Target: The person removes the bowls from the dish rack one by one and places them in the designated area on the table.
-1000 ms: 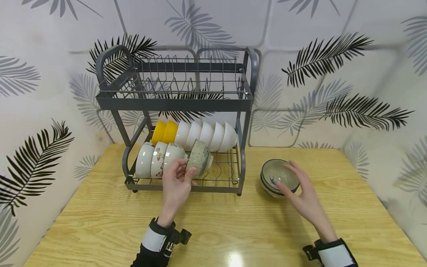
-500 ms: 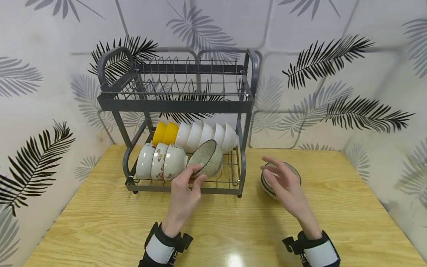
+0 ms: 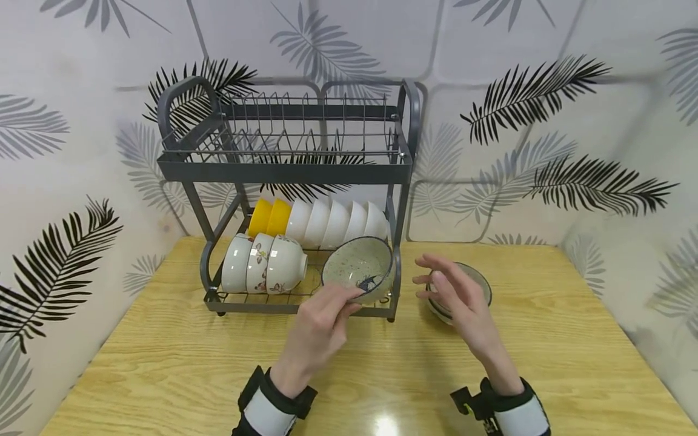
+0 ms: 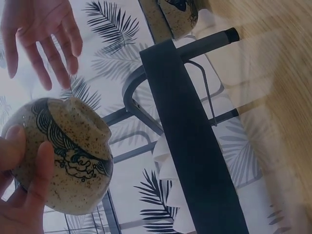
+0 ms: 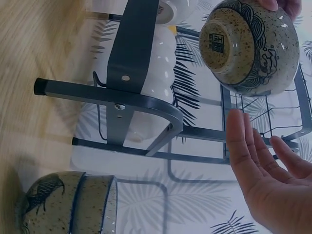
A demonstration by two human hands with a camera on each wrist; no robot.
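Observation:
My left hand (image 3: 319, 330) pinches the rim of a speckled ceramic bowl (image 3: 357, 266), its inside turned up and toward me, in front of the rack's lower tier. The left wrist view shows thumb and fingers on the speckled bowl (image 4: 73, 156), with a dark wave pattern on its outside. A square stamp marks the foot of the bowl (image 5: 248, 46) in the right wrist view. My right hand (image 3: 463, 303) hovers with relaxed, spread fingers, apart from the held bowl. Behind it, partly hidden, stands a stack of speckled bowls (image 3: 480, 281) on the table.
A dark two-tier dish rack (image 3: 286, 172) stands against the patterned wall. Its lower tier holds floral bowls (image 3: 286, 264) at the front, with yellow bowls (image 3: 279, 217) and several white bowls (image 3: 336, 225) behind. The wooden table (image 3: 163, 357) runs toward me.
My left hand has brought the speckled bowl rightward, out from beside the floral bowls, tilting its opening up. My right hand has shifted left, off the stacked bowls toward the held one.

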